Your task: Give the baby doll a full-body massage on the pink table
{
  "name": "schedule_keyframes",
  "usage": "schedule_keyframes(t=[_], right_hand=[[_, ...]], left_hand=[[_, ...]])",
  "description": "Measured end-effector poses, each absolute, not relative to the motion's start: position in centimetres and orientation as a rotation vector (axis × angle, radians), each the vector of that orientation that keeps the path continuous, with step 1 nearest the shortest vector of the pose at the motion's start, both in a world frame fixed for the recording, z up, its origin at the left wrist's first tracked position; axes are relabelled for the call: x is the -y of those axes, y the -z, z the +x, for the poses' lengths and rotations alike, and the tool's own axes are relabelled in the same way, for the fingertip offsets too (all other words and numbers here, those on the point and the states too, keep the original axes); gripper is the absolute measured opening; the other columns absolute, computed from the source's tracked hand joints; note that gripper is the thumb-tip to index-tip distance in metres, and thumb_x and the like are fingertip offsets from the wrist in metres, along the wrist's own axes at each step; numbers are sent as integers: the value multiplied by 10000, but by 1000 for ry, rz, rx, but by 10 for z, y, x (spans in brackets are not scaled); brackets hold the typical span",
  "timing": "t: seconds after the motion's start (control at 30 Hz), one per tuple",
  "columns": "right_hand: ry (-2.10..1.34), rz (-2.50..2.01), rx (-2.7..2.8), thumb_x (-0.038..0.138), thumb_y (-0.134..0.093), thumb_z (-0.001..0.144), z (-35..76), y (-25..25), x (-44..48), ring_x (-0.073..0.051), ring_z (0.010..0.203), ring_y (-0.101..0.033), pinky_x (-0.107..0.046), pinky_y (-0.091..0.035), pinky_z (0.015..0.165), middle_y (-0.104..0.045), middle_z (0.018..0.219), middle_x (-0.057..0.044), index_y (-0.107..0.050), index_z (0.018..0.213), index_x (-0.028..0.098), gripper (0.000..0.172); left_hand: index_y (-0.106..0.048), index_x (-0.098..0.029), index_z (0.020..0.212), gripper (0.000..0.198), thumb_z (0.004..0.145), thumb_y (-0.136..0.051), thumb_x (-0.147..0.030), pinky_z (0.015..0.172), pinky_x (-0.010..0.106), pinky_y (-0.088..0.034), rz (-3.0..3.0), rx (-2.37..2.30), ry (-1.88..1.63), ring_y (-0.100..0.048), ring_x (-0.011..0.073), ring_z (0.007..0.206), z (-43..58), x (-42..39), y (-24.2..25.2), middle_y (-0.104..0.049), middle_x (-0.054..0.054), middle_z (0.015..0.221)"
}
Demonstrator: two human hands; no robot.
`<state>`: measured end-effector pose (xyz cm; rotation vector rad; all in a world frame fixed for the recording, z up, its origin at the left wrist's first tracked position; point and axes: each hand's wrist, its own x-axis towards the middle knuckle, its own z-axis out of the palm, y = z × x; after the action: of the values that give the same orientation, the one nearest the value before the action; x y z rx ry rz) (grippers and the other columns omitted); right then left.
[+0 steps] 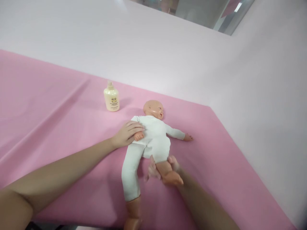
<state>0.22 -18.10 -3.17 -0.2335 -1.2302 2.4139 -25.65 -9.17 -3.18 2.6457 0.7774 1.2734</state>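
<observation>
A baby doll in a white top and white leggings lies on its back on a pink-covered table, its head turned to the right. My left hand rests over the doll's arm at the left, its fingers curled across the sleeve, with the doll's small fist showing below them. Around the lower part of the doll's bent leg, my right hand is closed from underneath, slightly blurred. That leg is raised off the table, and its bare foot sticks out past my grip. The other leg lies stretched toward me.
A cream-coloured pump bottle with a dark printed label stands to the left of the doll's head. The pink cover has a long crease on the left. White walls border the table behind and at right, with a window above.
</observation>
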Motion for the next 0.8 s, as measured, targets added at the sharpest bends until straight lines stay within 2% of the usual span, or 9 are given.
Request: schedule_keyframes(t=[0.13,0.27,0.4,0.53,0.6,0.67,0.73,0.8], right_hand=[[-2246,-308,1008,646,-478,879,-5,26,179,-107,595,-474,-377,-588,772,-525,608,9,-582,929,122,536],[-2252,-329,1000,649,-469,883,-8,20,177,-107,597,-473,-358,-585,756,-518,622,9,-579,929,124,537],[-2321,-203,1066,668,-500,852,-2,26,179,-127,615,-551,-395,-581,808,-573,646,-5,-544,931,142,533],[-2570,-72,1124,690,-676,706,4,39,181,-200,694,-669,-432,-587,805,-683,734,-83,-583,988,107,654],[-2730,-19,1225,630,-774,654,4,40,179,-233,800,-709,-404,-578,825,-717,858,-127,-610,1048,82,695],[-2856,-8,1423,505,-834,667,3,34,174,-246,929,-719,-361,-556,876,-721,973,-149,-618,1118,68,664],[-2937,6,1626,390,-843,703,2,29,170,-237,997,-714,-333,-537,921,-718,1021,-147,-609,1169,77,608],[-2960,29,1662,367,-840,713,1,28,168,-233,1005,-715,-329,-532,937,-721,1015,-144,-597,1187,89,600]], left_hand=[[-666,-263,1225,319,980,-464,-294,1085,503,-437,2722,-783,-1216,-598,255,1231,-256,90,33,-722,90,1227],[-650,-264,1230,307,983,-468,-265,1080,490,-438,2713,-729,-1271,-601,249,1227,-256,92,33,-719,84,1227],[-586,-235,1258,302,977,-512,-319,1052,470,-461,2462,-833,-1410,-619,252,1175,-256,94,31,-686,109,1213],[-498,-211,1259,355,971,-547,-412,1079,474,-456,1934,-1092,-1626,-598,247,1187,-258,86,36,-617,126,1236],[-454,-228,1279,404,963,-561,-455,1098,480,-446,1702,-1101,-1718,-578,248,1226,-260,78,39,-585,128,1270],[-434,-251,1298,445,951,-572,-493,1081,472,-464,1528,-1108,-1746,-573,251,1238,-262,71,42,-579,121,1278],[-453,-256,1284,457,937,-586,-522,1051,460,-487,1469,-1124,-1737,-581,256,1223,-263,68,43,-592,114,1265],[-477,-244,1262,447,934,-585,-528,1040,449,-492,1530,-1121,-1724,-585,256,1215,-262,70,41,-600,114,1258]])
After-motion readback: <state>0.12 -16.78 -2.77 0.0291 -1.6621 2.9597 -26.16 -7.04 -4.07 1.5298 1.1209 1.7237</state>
